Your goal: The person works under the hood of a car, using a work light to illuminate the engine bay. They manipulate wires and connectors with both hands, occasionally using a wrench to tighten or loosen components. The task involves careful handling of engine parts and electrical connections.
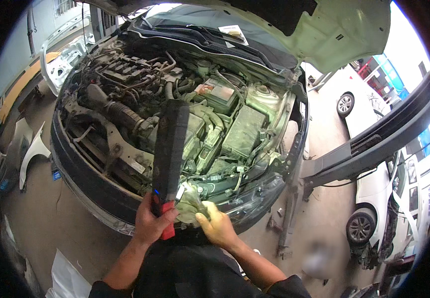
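My left hand [151, 219] is closed around the red lower end of a long black work light [171, 144]. The lamp stands upright in front of the engine bay, and a pale, bright glow falls on the parts to its right. My right hand [217, 227], lit yellowish, is at the front edge of the car beside the headlight [257, 201]. Its thumb and fingers are pinched together; what they hold, if anything, is lost in the glare. Just behind the hands runs the front of the engine bay, with hoses and wiring. The lamp hides part of it.
The hood [344, 35] is raised above the bay, which holds a battery [217, 97] and a black box [244, 131]. A grey lift arm [374, 136] slants at the right. White cars stand beyond it. A loose white fender [33, 154] rests at the left.
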`<state>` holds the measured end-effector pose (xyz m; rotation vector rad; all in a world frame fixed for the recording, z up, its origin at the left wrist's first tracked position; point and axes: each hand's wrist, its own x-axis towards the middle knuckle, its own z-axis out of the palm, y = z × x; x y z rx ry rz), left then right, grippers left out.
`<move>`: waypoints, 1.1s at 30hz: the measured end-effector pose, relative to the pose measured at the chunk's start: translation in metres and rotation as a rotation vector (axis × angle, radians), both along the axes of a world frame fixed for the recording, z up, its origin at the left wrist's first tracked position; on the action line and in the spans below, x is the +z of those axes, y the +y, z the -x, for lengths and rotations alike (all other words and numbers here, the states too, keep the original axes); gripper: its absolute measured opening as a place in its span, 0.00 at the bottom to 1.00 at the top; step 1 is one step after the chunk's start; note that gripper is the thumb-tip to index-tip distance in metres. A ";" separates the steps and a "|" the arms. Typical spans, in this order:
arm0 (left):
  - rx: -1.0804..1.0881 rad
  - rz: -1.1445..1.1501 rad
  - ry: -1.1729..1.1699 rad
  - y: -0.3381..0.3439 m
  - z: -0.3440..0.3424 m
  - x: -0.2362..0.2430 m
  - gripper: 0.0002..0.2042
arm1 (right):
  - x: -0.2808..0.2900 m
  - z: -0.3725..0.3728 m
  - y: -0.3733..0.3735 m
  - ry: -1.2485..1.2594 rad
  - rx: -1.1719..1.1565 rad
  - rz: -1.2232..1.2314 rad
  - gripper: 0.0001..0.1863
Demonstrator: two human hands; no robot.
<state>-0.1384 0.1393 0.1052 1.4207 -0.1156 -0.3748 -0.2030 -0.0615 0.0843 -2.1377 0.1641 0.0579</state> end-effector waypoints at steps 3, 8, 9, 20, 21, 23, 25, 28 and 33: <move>0.053 -0.001 0.036 0.015 0.000 -0.002 0.20 | -0.035 -0.010 0.024 -0.133 0.127 0.046 0.24; 0.169 0.163 0.131 0.003 0.001 -0.015 0.21 | -0.015 -0.023 0.053 -0.071 0.343 -0.056 0.26; 0.111 0.189 0.198 0.012 -0.005 -0.026 0.21 | -0.017 -0.026 0.049 -0.135 0.402 -0.048 0.27; 0.361 0.222 -0.088 0.062 -0.022 0.001 0.23 | -0.032 -0.163 -0.318 0.003 -0.740 0.303 0.33; 0.398 0.175 -0.136 0.077 -0.022 0.000 0.24 | -0.036 -0.178 -0.302 0.088 -0.744 0.169 0.30; 0.467 0.141 -0.113 0.100 -0.019 -0.001 0.25 | -0.027 -0.195 -0.270 0.261 -0.765 -0.069 0.25; 0.501 0.112 -0.106 0.119 -0.015 -0.006 0.28 | -0.030 -0.200 -0.269 0.216 -0.763 -0.128 0.25; 0.577 0.060 -0.116 0.153 -0.004 -0.017 0.30 | -0.026 -0.192 -0.227 0.178 -0.606 -0.152 0.25; 0.556 -0.104 -0.122 0.161 -0.012 -0.024 0.33 | -0.034 -0.174 -0.190 0.141 -0.114 -0.036 0.17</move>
